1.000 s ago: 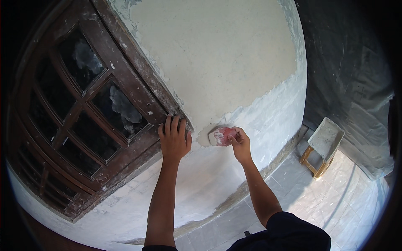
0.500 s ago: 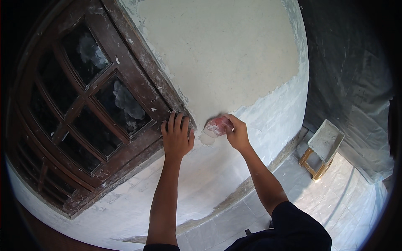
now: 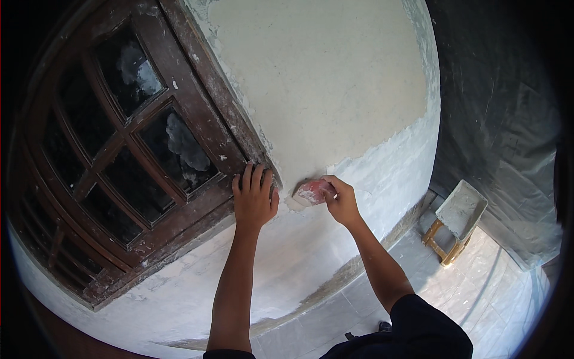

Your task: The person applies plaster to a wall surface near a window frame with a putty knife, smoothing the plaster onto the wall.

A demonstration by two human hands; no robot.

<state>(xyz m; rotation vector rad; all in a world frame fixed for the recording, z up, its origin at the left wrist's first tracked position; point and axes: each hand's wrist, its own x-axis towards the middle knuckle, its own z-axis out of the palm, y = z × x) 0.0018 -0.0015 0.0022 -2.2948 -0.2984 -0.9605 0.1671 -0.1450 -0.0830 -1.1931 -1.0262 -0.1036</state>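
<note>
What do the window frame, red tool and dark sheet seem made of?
Window frame: probably wood, dull brown, with moulded bars. Red tool: perhaps plastic by colour, but smears obscure the finish. Dark sheet: likely plastic film, from its glossy creases.

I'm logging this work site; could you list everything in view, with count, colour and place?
Window: 1, dark brown, left
Wall: 1, beige above, whitish below, centre
Scraper: 1, reddish, at the wall
Stool: 1, yellowish-brown, right
Tray: 1, grey, on the stool
Plastic sheet: 1, dark grey, far right
Floor: 1, grey, lower right
Shoe (likely): 1, dark, bottom
Sleeves: 2, dark, bottom
Left hand: 1, bare, on the window's corner
Right hand: 1, bare, holding the scraper
</note>
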